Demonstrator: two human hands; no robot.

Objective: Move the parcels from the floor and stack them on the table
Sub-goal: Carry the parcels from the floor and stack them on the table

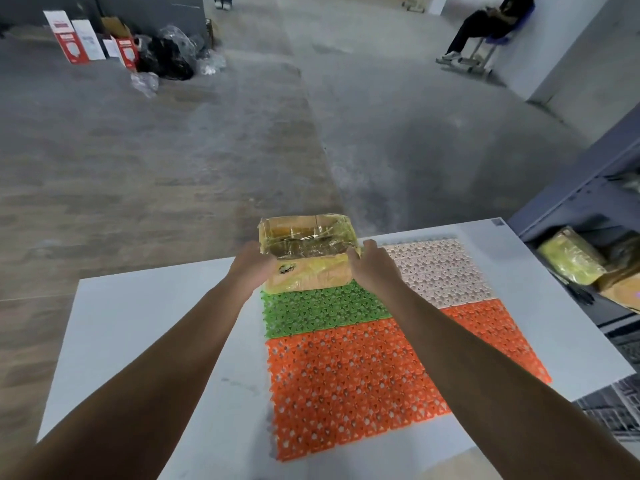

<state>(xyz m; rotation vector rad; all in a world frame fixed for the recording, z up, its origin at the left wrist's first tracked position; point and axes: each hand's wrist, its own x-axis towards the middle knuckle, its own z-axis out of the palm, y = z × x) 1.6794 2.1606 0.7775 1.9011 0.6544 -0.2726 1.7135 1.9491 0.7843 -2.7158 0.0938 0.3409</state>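
Two yellow-brown parcels wrapped in clear tape are stacked at the far edge of the white table (pixel 138 327). The upper parcel (pixel 306 235) rests on the lower parcel (pixel 311 277), which lies on the far end of the green mat tile (pixel 322 310). My left hand (pixel 251 266) holds the stack's left side and my right hand (pixel 372 266) holds its right side, both at the level of the upper parcel. Both arms reach across the table.
Orange (pixel 346 386) and white (pixel 440 268) mat tiles cover the table's middle and right. A dark shelf (pixel 588 188) at right holds more parcels (pixel 571 259). Boxes (pixel 79 36) and plastic bags (pixel 169 57) sit far left on the concrete floor. A seated person (pixel 485 26) is far right.
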